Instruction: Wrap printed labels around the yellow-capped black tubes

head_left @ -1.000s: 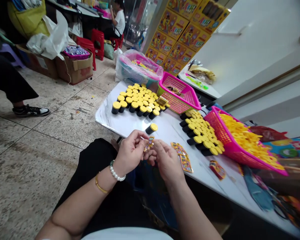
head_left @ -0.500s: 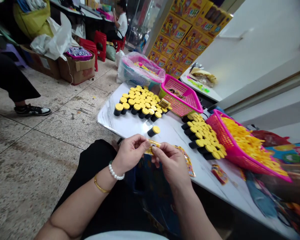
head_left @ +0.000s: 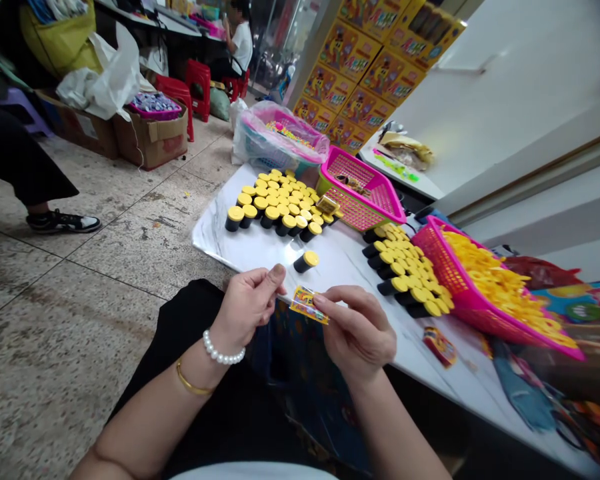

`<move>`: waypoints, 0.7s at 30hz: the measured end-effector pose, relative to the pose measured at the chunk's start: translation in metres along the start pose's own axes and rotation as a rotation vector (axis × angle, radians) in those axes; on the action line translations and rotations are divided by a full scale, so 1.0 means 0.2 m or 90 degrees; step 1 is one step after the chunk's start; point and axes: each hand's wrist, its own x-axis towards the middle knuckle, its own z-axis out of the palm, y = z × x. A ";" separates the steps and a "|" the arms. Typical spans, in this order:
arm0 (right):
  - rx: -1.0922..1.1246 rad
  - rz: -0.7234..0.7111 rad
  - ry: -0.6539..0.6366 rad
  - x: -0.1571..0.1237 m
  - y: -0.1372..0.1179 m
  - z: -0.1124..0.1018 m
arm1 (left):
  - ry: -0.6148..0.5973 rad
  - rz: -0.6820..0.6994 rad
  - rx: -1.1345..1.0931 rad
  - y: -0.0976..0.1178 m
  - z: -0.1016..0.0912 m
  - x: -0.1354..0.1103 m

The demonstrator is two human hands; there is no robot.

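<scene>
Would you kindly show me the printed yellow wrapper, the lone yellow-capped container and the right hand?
Printed yellow wrapper (head_left: 305,305): head view, on its printed face.
Lone yellow-capped container (head_left: 305,263): head view, where cap meets body.
Right hand (head_left: 363,335): head view, middle of the hand.

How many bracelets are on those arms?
2: the white beaded bracelet nearer the left hand, and the gold bangle higher up. I see none by the right hand.

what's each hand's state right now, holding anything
Left hand: closed, nothing visible held; whether it hides something small can't be told.
Right hand: closed, holding a yellow wrapper by one end.
</scene>
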 end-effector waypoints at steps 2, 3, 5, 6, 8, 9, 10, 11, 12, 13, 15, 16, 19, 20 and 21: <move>-0.022 -0.044 -0.004 0.00 0.02 -0.01 | 0.018 0.057 0.046 0.01 -0.01 0.00; -0.030 -0.059 -0.003 0.00 0.03 -0.02 | 0.012 0.071 0.069 0.02 -0.01 -0.01; -0.037 -0.082 -0.010 0.00 0.05 -0.02 | -0.016 0.063 0.084 0.03 -0.01 -0.01; -0.034 -0.093 -0.014 0.00 0.05 -0.01 | -0.035 0.042 0.075 0.04 0.00 -0.01; -0.016 -0.083 -0.023 0.00 0.04 0.00 | -0.068 -0.001 0.047 0.03 0.00 0.00; 0.000 -0.045 -0.018 0.00 0.03 0.01 | -0.076 -0.011 0.038 0.03 0.00 0.00; 0.024 0.025 -0.003 0.00 0.02 0.02 | -0.074 -0.009 0.037 0.02 0.00 0.01; 0.064 0.124 0.012 0.00 0.00 0.04 | -0.058 0.007 0.043 0.01 0.00 0.01; 0.123 0.241 0.017 0.00 -0.01 0.05 | -0.033 0.032 0.056 0.00 0.00 0.02; 0.197 0.358 0.006 0.00 -0.03 0.06 | -0.004 0.062 0.075 -0.01 0.01 0.02; 0.322 0.538 -0.060 0.00 -0.07 0.08 | 0.038 0.118 0.118 -0.03 0.01 0.02; 0.346 0.586 -0.096 0.00 -0.08 0.09 | 0.048 0.140 0.136 -0.03 0.02 0.02; 0.266 0.605 -0.089 0.00 -0.11 0.10 | 0.076 0.181 0.151 -0.04 0.04 0.00; 0.232 0.592 -0.066 0.00 -0.11 0.10 | 0.087 0.191 0.148 -0.04 0.05 -0.01; 0.209 0.578 -0.046 0.00 -0.11 0.10 | 0.095 0.200 0.146 -0.04 0.05 -0.02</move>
